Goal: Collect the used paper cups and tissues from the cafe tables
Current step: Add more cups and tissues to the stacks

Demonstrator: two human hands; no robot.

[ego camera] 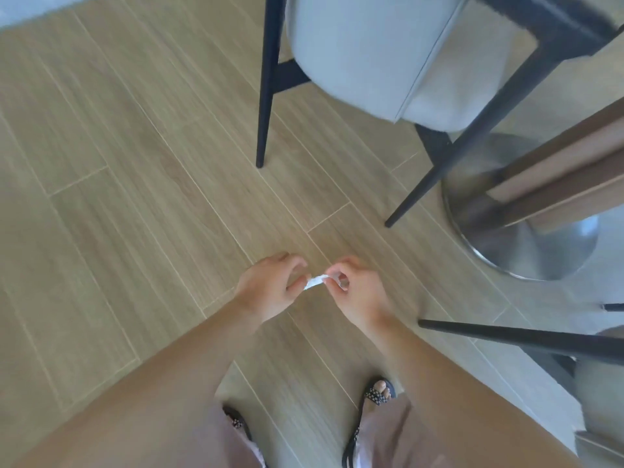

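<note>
Item 1. Wood-look plank floor [118, 197]: pale boards that filled the left of the view, beneath me as I stood.

Item 2. My left hand [270, 288]: fingers curled, thumb and fingertips closed narrowly on the left end of the tissue.

Item 3. Tissue [315, 282]: a small white scrap, crumpled into a short strip. It was held in the air between my two hands, above the floor and in front of my sandals [378, 395]. I judged it almost weightless, soft, limp and easy to tear. It should be taken by bunching the whole scrap into one palm, not by pulling on its ends.

Item 4. My right hand [358, 292]: thumb and forefinger pinched the right end of the tissue, the other fingers loosely curled.

Item 5. Chair [364, 55]: grey upholstered seat on black legs, well apart from my hands.

Item 6. Table base [526, 238]: a round brushed-metal foot, with the wooden table edge [574, 173] above it. No tabletop surface or paper cups were in view.

Item 7. Second chair leg [506, 336]: black, at the right edge.
</note>
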